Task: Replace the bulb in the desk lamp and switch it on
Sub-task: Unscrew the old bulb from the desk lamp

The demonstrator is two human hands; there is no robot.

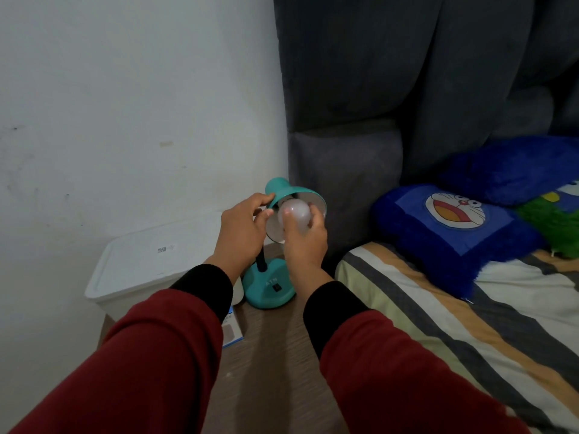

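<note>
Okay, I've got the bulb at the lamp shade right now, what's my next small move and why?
Probably keep the left hand steadying the teal shade and turn the bulb with the right hand. The bulb sits at the shade's mouth, unlit; whether its base is in the socket is hidden, so turn gently.

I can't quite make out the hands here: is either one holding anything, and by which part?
The right hand grips the white bulb around its round globe, at the lamp shade's mouth. The left hand holds the teal shade by its outer rim.
</note>
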